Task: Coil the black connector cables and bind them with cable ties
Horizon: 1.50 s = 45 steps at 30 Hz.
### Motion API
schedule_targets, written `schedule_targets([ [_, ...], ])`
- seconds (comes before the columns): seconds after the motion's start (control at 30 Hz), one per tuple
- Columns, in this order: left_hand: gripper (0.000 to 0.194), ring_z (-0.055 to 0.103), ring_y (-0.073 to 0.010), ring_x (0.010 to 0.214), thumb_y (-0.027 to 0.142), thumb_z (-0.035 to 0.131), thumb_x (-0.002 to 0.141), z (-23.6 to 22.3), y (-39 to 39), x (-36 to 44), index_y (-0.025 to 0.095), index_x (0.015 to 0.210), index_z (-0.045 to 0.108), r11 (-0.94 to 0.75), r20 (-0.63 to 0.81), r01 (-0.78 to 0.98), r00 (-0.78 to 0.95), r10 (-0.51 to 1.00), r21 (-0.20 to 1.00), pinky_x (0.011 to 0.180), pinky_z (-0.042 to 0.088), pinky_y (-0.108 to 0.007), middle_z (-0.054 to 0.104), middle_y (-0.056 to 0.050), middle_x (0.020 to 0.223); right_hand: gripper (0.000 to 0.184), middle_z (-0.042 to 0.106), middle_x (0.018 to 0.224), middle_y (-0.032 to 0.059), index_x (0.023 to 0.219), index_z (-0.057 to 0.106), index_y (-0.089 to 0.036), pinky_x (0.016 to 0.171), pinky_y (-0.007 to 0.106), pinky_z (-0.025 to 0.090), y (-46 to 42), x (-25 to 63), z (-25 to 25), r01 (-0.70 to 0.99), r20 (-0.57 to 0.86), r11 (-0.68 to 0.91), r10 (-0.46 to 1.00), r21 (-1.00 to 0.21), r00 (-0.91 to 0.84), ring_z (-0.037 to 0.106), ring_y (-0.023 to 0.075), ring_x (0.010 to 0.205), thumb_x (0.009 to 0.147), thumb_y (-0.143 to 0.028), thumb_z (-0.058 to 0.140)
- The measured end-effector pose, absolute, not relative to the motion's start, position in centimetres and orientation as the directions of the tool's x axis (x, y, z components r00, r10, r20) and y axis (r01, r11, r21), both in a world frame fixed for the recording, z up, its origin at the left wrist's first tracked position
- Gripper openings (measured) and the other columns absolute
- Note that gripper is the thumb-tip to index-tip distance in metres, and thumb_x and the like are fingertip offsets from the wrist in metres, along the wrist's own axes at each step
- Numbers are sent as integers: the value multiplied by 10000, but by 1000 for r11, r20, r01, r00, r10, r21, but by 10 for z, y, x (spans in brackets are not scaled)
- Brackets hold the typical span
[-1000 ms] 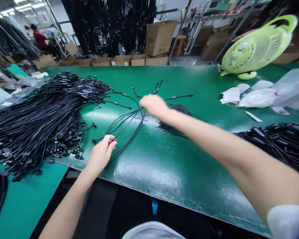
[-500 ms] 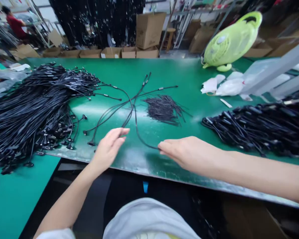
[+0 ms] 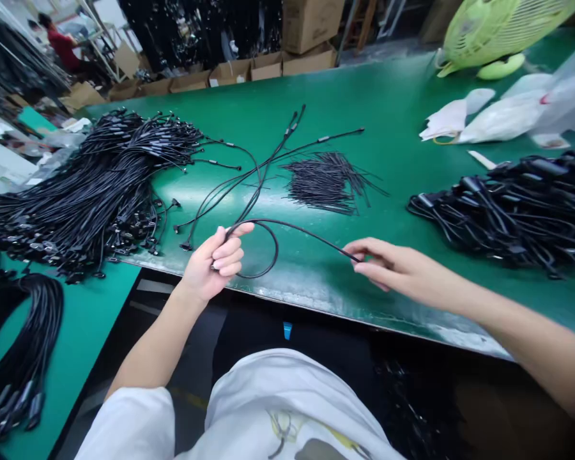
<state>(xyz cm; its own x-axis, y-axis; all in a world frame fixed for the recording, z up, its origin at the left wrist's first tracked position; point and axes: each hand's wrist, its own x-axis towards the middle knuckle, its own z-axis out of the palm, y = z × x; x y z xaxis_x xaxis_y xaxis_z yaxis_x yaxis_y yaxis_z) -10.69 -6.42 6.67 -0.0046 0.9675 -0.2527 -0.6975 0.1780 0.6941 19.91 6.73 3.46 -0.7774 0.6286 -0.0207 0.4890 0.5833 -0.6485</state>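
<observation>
A black cable runs between my two hands, with a loop hanging beside the left one. My left hand is closed around the cable near the table's front edge. Farther right, my right hand pinches the same cable between thumb and fingers. Several loose cables lie crossed on the table beyond my left hand, their plugs toward me. To their right is a heap of short thin black ties. A large pile of straight black cables spreads out at the left.
Bundled black cables lie at the right of the green table. Behind them are white plastic bags and a light green fan. Coiled cables rest at the lower left. Cardboard boxes line the far edge; a person sits beyond.
My left hand has closed on the cable, which now forms a loop beside it. My right hand has moved right, still pinching the cable. The view has tilted and shifted.
</observation>
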Motion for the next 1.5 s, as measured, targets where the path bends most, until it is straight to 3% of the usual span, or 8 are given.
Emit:
schedule_targets([
  [0.17, 319, 396, -49, 483, 282, 607, 885, 61, -57, -96, 60, 1109, 659, 276, -266, -540, 100, 959, 795, 526, 451, -190, 378, 58, 588, 394, 694, 970, 63, 1205, 633, -219, 609, 291, 439, 59, 203, 37, 568, 351, 776, 630, -273, -692, 647, 202, 796, 977, -408, 372],
  [0.3, 350, 456, -38, 561, 203, 697, 782, 57, -51, -86, 82, 1108, 658, 258, -257, -513, 75, 964, 819, 525, 413, -154, 456, 26, 688, 400, 686, 912, 36, 1236, 629, -234, 472, 262, 294, 62, 202, 45, 610, 371, 790, 588, -71, -719, 597, 153, 662, 993, -384, 350],
  [0.53, 247, 229, -12, 357, 297, 642, 850, 52, -56, -80, 90, 974, 692, 354, -255, -470, 262, 931, 809, 349, 228, -125, 307, 85, 490, 411, 682, 985, 50, 1300, 563, -253, 601, 270, 422, 72, 200, 37, 577, 293, 766, 642, -284, -708, 632, 192, 790, 974, -424, 381],
  [0.67, 194, 178, -23, 342, 241, 523, 920, 65, -60, -93, 128, 975, 671, 151, -197, -664, 6, 980, 733, 321, 217, -105, 224, 91, 494, 321, 684, 957, 73, 1114, 637, -216, 754, 320, 478, 81, 219, 29, 539, 311, 692, 708, -480, -634, 636, 209, 842, 961, -398, 420],
  [0.83, 290, 276, -21, 383, 162, 363, 986, 71, -57, -104, 118, 1097, 628, 23, -230, -742, -178, 957, 669, 377, 287, -80, 307, 71, 545, 300, 668, 868, 63, 1059, 653, -200, 698, 316, 469, 71, 230, 23, 549, 394, 749, 662, -372, -637, 628, 191, 752, 974, -353, 410],
  [1.17, 236, 345, -9, 398, 177, 436, 974, 59, -61, -121, 85, 1002, 651, -29, -230, -733, -251, 940, 680, 402, 318, -75, 351, 81, 519, 276, 641, 827, 29, 1086, 635, -182, 606, 281, 437, 69, 234, 23, 548, 418, 805, 589, -228, -692, 606, 151, 678, 980, -296, 408],
  [1.33, 233, 545, -47, 506, 304, 588, 908, 46, -55, -103, 106, 1015, 649, -38, -82, -424, -260, 962, 905, 471, 414, -131, 558, 33, 614, 301, 574, 619, 16, 814, 654, -195, 542, 321, 326, 33, 211, 50, 412, 410, 908, 345, 83, -844, 493, 173, 522, 960, -206, 391],
  [1.5, 279, 641, -200, 1055, 408, 509, 942, 37, -56, -53, 165, 992, 637, -49, 49, -15, 2, 999, 999, 901, 490, -303, 684, -100, 1105, 307, 548, 590, -9, 664, 552, -194, 546, 279, 301, 7, 168, 77, 148, 275, 949, 226, -277, -935, 467, 128, 502, 940, -205, 417],
])
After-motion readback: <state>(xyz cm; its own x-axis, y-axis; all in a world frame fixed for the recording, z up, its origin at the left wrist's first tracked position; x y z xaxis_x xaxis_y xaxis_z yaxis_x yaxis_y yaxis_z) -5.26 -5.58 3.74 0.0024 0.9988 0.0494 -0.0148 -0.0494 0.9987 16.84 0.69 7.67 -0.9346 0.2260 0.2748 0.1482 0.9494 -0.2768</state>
